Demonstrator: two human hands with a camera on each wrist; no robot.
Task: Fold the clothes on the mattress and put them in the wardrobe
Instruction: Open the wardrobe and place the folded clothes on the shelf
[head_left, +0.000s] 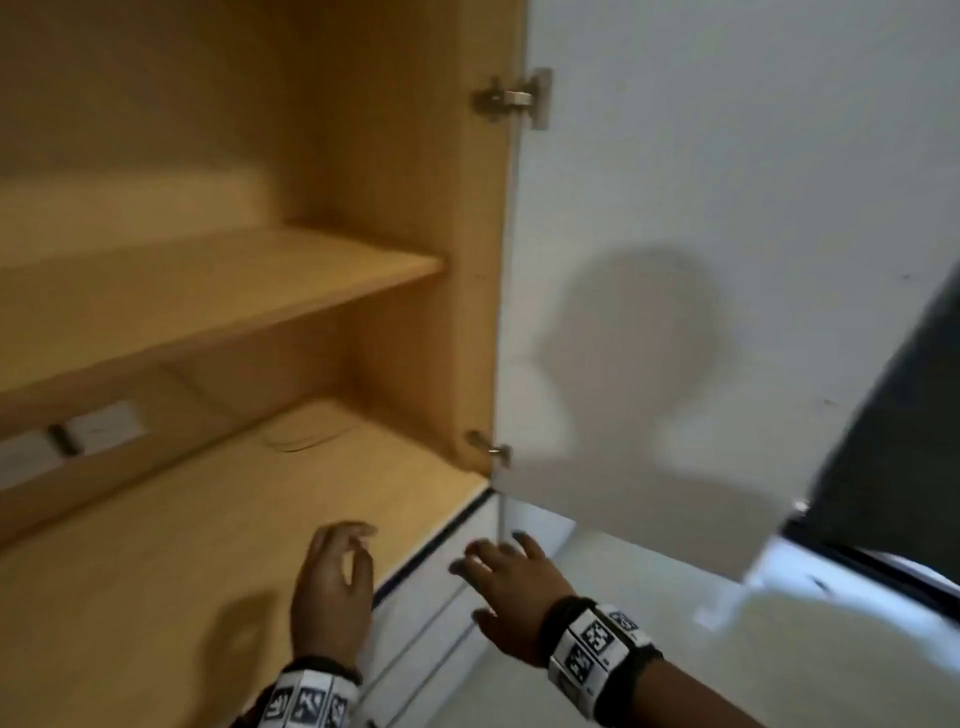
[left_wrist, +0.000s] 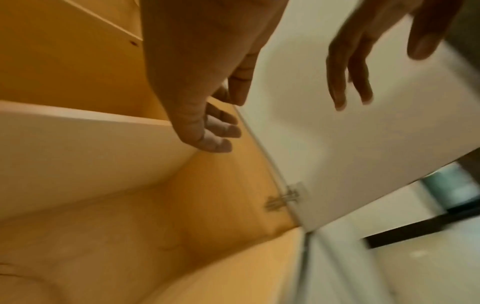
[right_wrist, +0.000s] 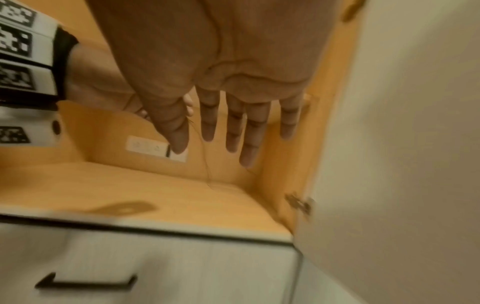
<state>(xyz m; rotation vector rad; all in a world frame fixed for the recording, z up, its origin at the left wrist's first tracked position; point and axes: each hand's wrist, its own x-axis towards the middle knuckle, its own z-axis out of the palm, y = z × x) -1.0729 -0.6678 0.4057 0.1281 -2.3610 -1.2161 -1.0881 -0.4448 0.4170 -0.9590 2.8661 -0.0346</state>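
Open yellow-wood wardrobe (head_left: 405, 156), white door (head_left: 727, 182) swung wide.
Two bare shelves, two metal hinges; left hand (head_left: 332, 587) and right hand (head_left: 511, 587) loose, holding nothing.

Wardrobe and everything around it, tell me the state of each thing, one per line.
Wardrobe door: swung open on its hinges.
Upper shelf: no clothes on the part in view.
Lower shelf: no clothes on the part in view.
Drawer: closed.
Left hand: holds nothing, fingers loosely curled.
Right hand: holds nothing, fingers spread.
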